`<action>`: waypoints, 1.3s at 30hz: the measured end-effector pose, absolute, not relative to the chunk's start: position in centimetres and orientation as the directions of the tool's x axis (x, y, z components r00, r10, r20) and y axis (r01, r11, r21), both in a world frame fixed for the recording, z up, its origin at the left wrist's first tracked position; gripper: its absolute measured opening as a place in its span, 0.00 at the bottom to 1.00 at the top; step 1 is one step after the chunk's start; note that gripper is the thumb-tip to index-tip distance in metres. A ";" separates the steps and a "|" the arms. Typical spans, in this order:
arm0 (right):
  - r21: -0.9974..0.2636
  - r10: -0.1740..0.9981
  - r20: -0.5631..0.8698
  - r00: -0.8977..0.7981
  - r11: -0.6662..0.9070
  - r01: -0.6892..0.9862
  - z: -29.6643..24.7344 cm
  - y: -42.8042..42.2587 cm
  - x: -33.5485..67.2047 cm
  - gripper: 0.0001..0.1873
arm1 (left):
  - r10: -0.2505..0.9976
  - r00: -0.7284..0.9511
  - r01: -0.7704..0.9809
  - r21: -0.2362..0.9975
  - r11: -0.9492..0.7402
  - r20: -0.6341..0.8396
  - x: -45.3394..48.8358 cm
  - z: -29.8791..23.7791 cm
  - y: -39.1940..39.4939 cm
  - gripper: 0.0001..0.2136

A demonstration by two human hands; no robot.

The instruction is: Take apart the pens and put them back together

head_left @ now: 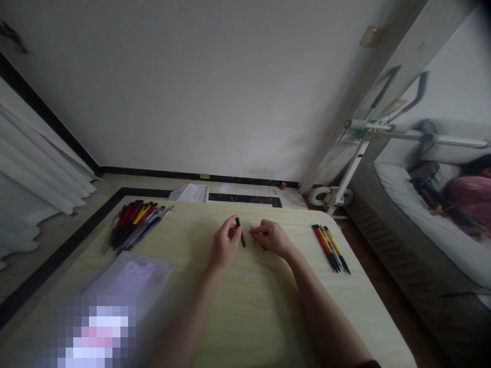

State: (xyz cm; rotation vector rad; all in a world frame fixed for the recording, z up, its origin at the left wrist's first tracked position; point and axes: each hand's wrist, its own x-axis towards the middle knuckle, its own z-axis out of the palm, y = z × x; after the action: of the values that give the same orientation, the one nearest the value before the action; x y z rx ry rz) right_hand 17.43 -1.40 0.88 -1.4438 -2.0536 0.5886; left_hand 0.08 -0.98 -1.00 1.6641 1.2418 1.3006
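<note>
Black pen barrel (241,232) pinched in L hand (224,248), above mid tabletop (249,306). R hand (273,238) closed on thin part (253,230), type unclear. Few pens (330,248) laid at R, big pile (134,222) at L: prob. most untouched yet.

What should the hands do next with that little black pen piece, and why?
Probably bring the hands together, I'd judge. The left hand holds the black pen piece, and the right hand pinches a thin part, too small to identify, right beside it. The two parts are close but not yet touching.
</note>
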 end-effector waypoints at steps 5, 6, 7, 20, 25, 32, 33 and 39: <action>-0.651 0.955 0.248 -0.161 0.288 0.702 0.6 -1.2 17.7 0.10 | 0.936 0.068 0.349 0.871 -0.346 0.345 0.1 -0.7 -1.3 0.18; -0.650 0.956 0.258 -0.139 0.278 0.707 0.5 -1.1 17.8 0.10 | 0.934 0.077 0.365 0.862 -0.352 0.349 0.1 -0.6 -1.3 0.18; -0.649 0.956 0.269 -0.114 0.267 0.712 0.4 -1.0 17.8 0.10 | 0.932 0.087 0.382 0.852 -0.359 0.353 0.0 -0.6 -1.4 0.18; -0.690 0.945 0.310 0.102 0.150 0.708 -0.4 -0.6 18.3 0.12 | 0.914 0.133 0.505 0.767 -0.396 0.383 0.1 -0.3 -1.5 0.17; -0.688 0.943 0.317 0.100 0.156 0.709 -0.8 -0.5 18.6 0.11 | 0.921 0.104 0.534 0.760 -0.370 0.375 0.1 -0.7 -1.5 0.14; -0.673 0.944 0.313 0.099 0.147 0.725 -0.9 -0.3 18.6 0.10 | 0.907 0.086 0.616 0.693 -0.374 0.412 0.0 -0.3 -1.5 0.10; -0.670 0.945 0.312 0.096 0.148 0.727 -0.8 -0.3 18.6 0.10 | 0.906 0.087 0.625 0.685 -0.374 0.415 0.0 -0.3 -1.5 0.10; -0.661 0.952 0.291 0.093 0.130 0.739 -0.6 -0.5 18.5 0.10 | 0.904 0.087 0.663 0.653 -0.366 0.418 0.0 -0.3 -1.5 0.08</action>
State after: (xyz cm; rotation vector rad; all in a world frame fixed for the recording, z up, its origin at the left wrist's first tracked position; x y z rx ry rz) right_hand 18.52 -0.46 -0.64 -1.6551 -1.6915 0.3762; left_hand 0.04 -1.53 -0.26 2.0734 1.5598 1.1563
